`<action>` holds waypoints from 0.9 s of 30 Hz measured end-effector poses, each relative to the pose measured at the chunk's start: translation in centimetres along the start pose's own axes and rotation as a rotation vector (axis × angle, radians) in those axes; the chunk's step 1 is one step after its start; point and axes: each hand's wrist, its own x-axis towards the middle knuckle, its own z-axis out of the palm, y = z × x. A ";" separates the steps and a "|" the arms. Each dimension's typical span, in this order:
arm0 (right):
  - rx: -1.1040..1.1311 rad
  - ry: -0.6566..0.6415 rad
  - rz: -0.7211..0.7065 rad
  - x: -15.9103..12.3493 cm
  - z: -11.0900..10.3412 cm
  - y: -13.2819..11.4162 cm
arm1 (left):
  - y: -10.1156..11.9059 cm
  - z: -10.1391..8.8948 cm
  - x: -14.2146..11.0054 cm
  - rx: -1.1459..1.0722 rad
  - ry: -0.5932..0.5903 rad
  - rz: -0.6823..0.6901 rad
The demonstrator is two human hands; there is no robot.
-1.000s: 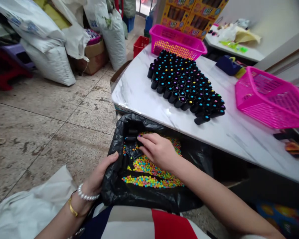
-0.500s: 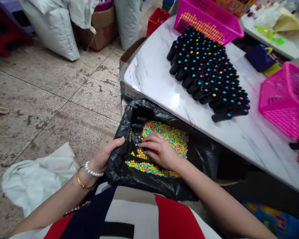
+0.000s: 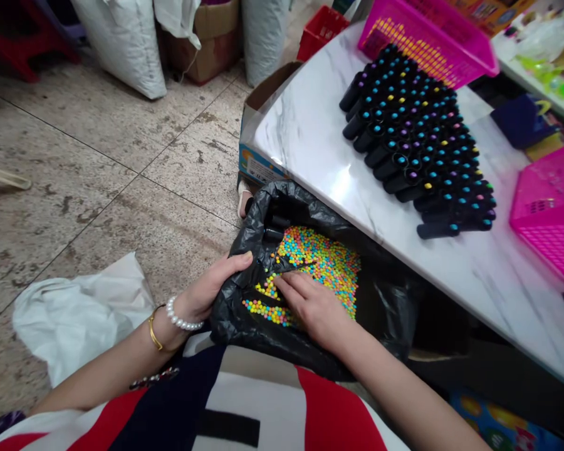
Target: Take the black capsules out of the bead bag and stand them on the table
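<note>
A bin lined with a black plastic bag (image 3: 286, 197) rests at my lap, holding many small coloured balls (image 3: 331, 260) in yellow, orange, blue and pink. My left hand (image 3: 223, 279) grips the bag-covered left rim, thumb on top. Inside, my right hand (image 3: 313, 307) lies over the balls with its fingers stretched out, tips among them; its thumb is hidden. At the bin's far left corner lie a few black tubes (image 3: 275, 234). On the marble-patterned table, a dense group of black tubes (image 3: 408, 131) lies with coloured balls showing at their ends.
The white table (image 3: 305, 125) borders the bin at the right. Pink baskets (image 3: 432, 37) stand at its back and right side. A cardboard box (image 3: 258, 166) sits under the table corner. A white plastic bag (image 3: 84, 313) lies on the floor at the left, with full sacks (image 3: 126, 50) behind.
My right hand has moved slightly toward me through the balls, over the near strip of them. My left hand keeps its hold on the rim. The view has shifted a little left.
</note>
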 end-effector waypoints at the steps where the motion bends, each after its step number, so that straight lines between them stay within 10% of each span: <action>1: 0.057 0.008 0.012 0.2 -0.2 -0.2 | -0.1 -0.1 0.0 0.004 -0.002 0.000; 13: 0.776 0.284 0.436 -2.8 -2.7 1.3 | -0.3 -1.8 0.8 -0.052 0.091 -0.045; 27: 0.243 0.236 0.395 -5.3 -2.4 2.5 | -0.4 -1.2 0.6 -0.069 0.151 -0.039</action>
